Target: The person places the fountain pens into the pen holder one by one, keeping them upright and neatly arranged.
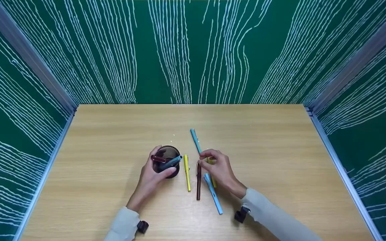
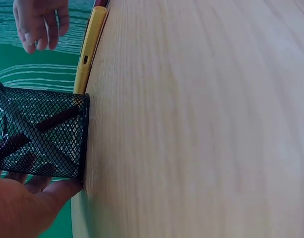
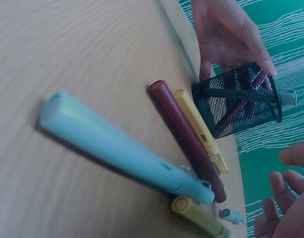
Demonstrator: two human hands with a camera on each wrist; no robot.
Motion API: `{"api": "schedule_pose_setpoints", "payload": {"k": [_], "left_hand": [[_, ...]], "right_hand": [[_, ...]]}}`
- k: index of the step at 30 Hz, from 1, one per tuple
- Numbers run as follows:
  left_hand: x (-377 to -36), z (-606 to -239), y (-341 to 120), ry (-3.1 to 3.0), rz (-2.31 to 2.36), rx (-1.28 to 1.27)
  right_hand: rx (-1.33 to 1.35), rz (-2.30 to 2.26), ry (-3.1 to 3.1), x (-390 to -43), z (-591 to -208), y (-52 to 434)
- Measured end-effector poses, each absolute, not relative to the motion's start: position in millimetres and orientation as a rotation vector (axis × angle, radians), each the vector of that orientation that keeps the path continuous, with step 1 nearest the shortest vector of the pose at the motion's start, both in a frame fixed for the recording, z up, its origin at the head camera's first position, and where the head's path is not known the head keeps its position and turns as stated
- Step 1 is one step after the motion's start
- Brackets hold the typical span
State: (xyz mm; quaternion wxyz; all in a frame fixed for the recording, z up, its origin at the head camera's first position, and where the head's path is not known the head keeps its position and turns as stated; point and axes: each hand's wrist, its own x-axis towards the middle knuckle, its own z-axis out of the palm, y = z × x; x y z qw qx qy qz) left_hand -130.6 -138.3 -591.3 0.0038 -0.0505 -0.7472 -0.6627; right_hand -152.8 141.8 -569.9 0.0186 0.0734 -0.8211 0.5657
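Observation:
My left hand (image 1: 152, 175) grips a black mesh pen cup (image 1: 167, 174) standing on the table. A dark red pen (image 1: 158, 159) and a teal pen (image 1: 171, 163) lean out over its rim. My right hand (image 1: 220, 169) hovers over the loose pens, its fingers loosely bent and holding nothing in the right wrist view. Beneath and around it lie a dark red pen (image 1: 198, 187), a light blue pen (image 1: 214, 197), a teal pen (image 1: 194, 137) and a yellow pen (image 1: 214, 182) partly hidden by the hand. Another yellow pen (image 1: 187, 174) lies between cup and right hand.
The wooden table (image 1: 112, 124) is bordered by green panels (image 1: 199, 50) with white wavy lines, at the back and both sides. Metal posts (image 1: 35, 57) stand at the corners. Small pale specks (image 1: 173, 135) lie behind the cup.

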Motion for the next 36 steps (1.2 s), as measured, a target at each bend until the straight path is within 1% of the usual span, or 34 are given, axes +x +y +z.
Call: {"api": "schedule_pose_setpoints", "payload": {"k": [9,23,30,36], "left_hand": [[-131,-593,-139,-2.35,-2.051,-0.174],[-130,-589,-139,-2.383,-2.049,-0.123],[-130,-589,-138,-2.389,-2.043,-0.111],[-130,-588,-137,-2.358,-2.072,-0.148]], "right_hand": [[0.204,1.77,-2.538,-147,-576,156],[0.047,1.74,-2.598,-139,-593,173],[0.03,1.731,-2.616,-138,-600,174],[0.076,1.672,-2.602,-141,-603,176]]}}
